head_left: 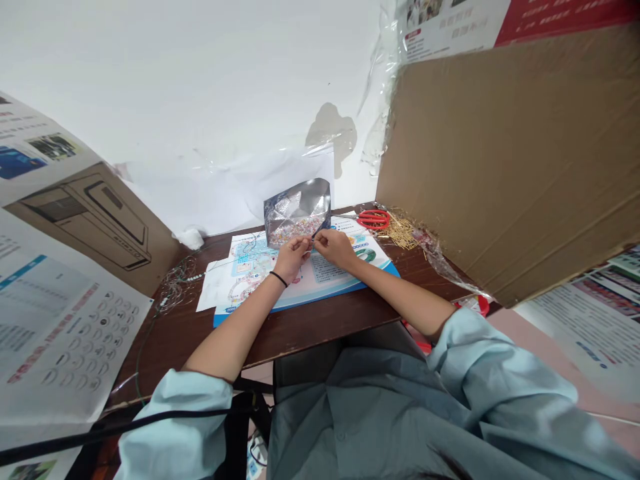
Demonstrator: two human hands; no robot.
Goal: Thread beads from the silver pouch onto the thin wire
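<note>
My left hand and my right hand meet over the printed sheet, fingertips nearly touching. Both pinch with thumb and finger. Whatever lies between the fingertips is too small to make out. A black band circles my left wrist. Just behind the hands stands an open silvery bag with many small pink, white and orange beads in it. To the left, a tangle of clear and greenish thread rests on the table, with a short row of white beads beside it.
Red-handled scissors lie at the back right, beside a heap of thin golden sticks or straws and crumpled clear plastic. A cardboard panel rises on the right, a cardboard box on the left. White wall closes the back.
</note>
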